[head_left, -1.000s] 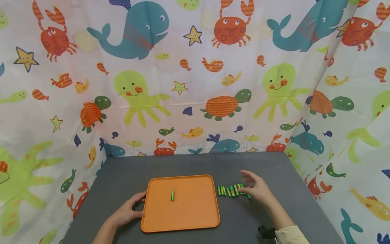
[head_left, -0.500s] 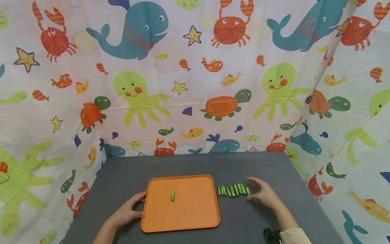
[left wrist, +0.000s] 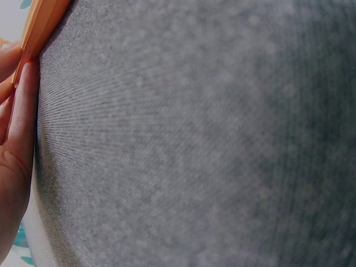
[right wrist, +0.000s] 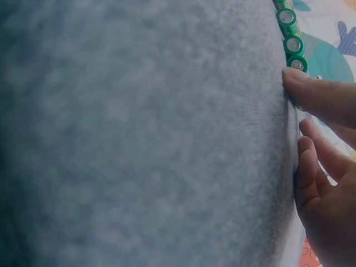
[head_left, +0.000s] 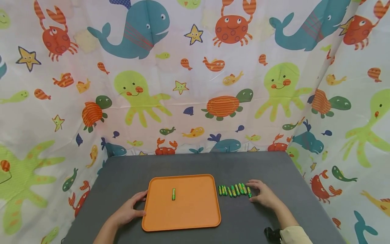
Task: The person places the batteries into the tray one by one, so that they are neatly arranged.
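A green battery (head_left: 173, 194) lies lengthwise on the orange tray (head_left: 182, 217). My left hand (head_left: 129, 209) rests at the tray's left edge, thumb and fingers spread along the rim. In the left wrist view a finger (left wrist: 25, 105) touches the outside of the tray wall (left wrist: 41, 25). To the right of the tray, several green batteries (head_left: 233, 190) form a slanting row. My right hand (head_left: 265, 195) pinches the rightmost battery (head_left: 249, 192), fingers at its far end and thumb at its near end. In the right wrist view the thumb (right wrist: 311, 94) sits beside the row's battery ends (right wrist: 293, 44).
All of this stands on a dark grey table (head_left: 182, 164). Behind it and along both sides hangs a white curtain (head_left: 195, 101) printed with sea animals. A black strap (head_left: 272, 234) shows by the right sleeve (head_left: 294, 235).
My right hand first drew back to the right, uncovering the end of the row, then its fingers closed in around the last battery. The left hand and tray have kept their place.
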Motion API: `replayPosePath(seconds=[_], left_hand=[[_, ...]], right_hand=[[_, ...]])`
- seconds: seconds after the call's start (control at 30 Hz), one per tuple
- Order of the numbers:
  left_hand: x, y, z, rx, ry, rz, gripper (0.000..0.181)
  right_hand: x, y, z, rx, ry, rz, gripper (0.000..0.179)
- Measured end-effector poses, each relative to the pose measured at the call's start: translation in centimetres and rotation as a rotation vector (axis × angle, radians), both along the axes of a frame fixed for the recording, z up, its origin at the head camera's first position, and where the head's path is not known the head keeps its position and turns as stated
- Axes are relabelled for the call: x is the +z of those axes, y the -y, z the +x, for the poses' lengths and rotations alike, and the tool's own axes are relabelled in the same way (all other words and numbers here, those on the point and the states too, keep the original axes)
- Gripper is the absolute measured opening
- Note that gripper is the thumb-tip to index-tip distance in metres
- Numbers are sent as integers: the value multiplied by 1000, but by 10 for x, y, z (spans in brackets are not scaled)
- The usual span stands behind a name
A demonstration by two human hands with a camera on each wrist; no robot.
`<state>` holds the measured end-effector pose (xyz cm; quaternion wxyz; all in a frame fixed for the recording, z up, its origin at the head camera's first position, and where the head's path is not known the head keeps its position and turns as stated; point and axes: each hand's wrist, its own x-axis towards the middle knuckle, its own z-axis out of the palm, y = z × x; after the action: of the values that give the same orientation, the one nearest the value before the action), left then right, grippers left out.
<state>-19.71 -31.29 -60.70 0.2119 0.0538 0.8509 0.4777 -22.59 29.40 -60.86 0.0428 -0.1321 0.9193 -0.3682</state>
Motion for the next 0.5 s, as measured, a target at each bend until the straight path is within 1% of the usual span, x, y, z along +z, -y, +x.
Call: replayPosePath(seconds=[0.13, 0.33, 0.4, 0.5], left_hand=[[1, 0, 1, -11, -8, 4, 93], [3, 0, 2, -13, -3, 20, 92], [3, -1, 2, -13, -4, 23, 92], [4, -1, 3, -14, -8, 24, 92]], right_hand=[[0, 1, 2, -29, 2, -7, 57], [-3, 1, 2, -135, 61, -22, 58], [-2, 0, 1, -166, 75, -51, 59], [0, 0, 0, -200, 102, -121, 60]])
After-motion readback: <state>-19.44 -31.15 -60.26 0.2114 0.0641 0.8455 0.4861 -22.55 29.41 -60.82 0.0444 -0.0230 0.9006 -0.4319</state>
